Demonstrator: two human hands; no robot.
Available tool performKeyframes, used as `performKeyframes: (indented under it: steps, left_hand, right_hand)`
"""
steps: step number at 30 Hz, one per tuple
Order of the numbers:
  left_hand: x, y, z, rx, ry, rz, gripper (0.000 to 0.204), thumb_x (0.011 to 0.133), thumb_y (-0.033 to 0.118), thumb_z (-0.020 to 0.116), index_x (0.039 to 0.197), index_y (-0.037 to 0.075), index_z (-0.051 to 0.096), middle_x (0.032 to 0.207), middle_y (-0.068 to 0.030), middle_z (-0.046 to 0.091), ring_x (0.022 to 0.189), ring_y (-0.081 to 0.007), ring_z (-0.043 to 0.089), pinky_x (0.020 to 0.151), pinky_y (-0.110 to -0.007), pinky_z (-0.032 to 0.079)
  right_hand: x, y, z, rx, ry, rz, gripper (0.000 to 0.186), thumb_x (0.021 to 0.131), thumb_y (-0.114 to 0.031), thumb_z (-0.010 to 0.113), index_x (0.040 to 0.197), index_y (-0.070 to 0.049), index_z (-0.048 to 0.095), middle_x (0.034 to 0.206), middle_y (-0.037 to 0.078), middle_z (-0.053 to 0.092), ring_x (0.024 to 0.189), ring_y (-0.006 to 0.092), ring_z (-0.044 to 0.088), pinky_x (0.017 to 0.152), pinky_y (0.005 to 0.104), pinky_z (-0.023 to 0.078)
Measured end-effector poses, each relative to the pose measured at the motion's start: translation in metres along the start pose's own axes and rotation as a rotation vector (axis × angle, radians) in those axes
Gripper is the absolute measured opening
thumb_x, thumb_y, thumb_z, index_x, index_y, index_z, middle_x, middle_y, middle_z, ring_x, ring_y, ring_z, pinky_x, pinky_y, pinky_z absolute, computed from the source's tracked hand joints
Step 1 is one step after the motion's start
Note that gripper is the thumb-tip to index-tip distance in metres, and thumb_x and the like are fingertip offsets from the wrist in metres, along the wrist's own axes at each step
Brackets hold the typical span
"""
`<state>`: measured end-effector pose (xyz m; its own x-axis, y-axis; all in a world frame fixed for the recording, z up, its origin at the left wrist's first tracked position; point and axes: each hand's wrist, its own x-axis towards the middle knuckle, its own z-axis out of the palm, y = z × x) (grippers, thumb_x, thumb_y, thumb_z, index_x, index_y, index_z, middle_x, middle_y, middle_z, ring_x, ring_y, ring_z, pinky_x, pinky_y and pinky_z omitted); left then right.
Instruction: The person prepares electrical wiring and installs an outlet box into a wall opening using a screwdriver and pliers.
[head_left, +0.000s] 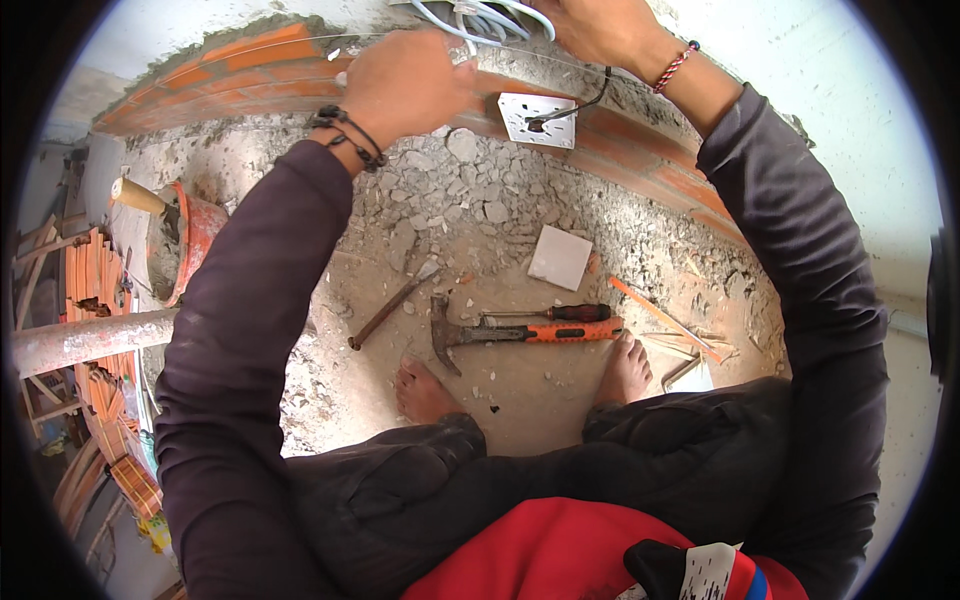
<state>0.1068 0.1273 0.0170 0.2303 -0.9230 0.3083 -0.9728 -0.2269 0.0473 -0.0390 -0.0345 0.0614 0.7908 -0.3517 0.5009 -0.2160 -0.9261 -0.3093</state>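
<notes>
My left hand (410,85) is closed in front of the brick wall, with its fingers mostly hidden; a small pale piece shows by the fingertips, and I cannot make out what it grips. Beside it, my right hand (605,35) bends its fingers at a loose coil of light grey-blue cable (480,22), apparently gripping a loop of it. A thin pale line crosses the wall near my left hand. Below my right hand, a white square plate (520,108) with dark slots sits against the bricks, a black cable running up from it.
Broken rubble (460,185) lies along the wall's foot. Between my feet and it are a hammer (530,332), a screwdriver (580,313), a rusty chisel (392,303) and a white tile (560,257). An orange strip (665,318) lies right; a mortar-stained red bucket (200,235) stands left.
</notes>
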Motion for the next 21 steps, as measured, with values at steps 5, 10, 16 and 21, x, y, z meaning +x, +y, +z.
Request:
performKeyframes:
  steps: [5,10,16,21]
  left_hand:
    - [0.006,-0.02,-0.005,-0.103,-0.039,0.181,0.05,0.095,0.04,0.059,0.065,0.0,0.065,0.068,-0.0216,0.063,0.068,-0.0381,0.064,0.069,-0.05,0.052]
    - [0.009,-0.016,-0.003,-0.323,-0.294,-0.079,0.04,0.095,0.036,0.062,0.077,0.0,0.065,0.077,-0.0215,0.065,0.072,-0.0365,0.065,0.071,-0.048,0.051]
    - [0.001,-0.038,-0.003,-0.003,-0.078,0.134,0.025,0.093,0.021,0.062,0.111,0.004,0.061,0.099,-0.02,0.067,0.095,-0.0407,0.065,0.08,-0.05,0.05]
    - [-0.002,-0.066,0.0,0.035,-0.048,0.262,0.036,0.094,0.022,0.06,0.126,0.006,0.052,0.104,-0.0198,0.067,0.095,-0.0415,0.063,0.081,-0.052,0.048]
  right_hand:
    - [0.003,0.001,-0.001,-0.019,-0.053,-0.028,0.015,0.08,-0.012,0.062,0.075,0.002,0.065,0.077,0.028,0.065,0.078,0.0441,0.065,0.072,0.049,0.053]
    - [0.005,0.001,-0.004,-0.013,-0.085,-0.038,0.015,0.08,-0.012,0.063,0.076,0.001,0.066,0.078,0.027,0.066,0.079,0.0432,0.066,0.073,0.0481,0.053]
    - [0.002,0.001,-0.008,-0.02,-0.115,-0.013,0.014,0.081,-0.011,0.064,0.077,0.001,0.067,0.081,0.027,0.067,0.081,0.0421,0.067,0.076,0.0471,0.053]
    - [0.005,-0.004,-0.005,-0.017,-0.134,0.01,0.013,0.08,-0.011,0.063,0.078,0.001,0.068,0.08,0.027,0.067,0.081,0.0422,0.067,0.076,0.0469,0.054]
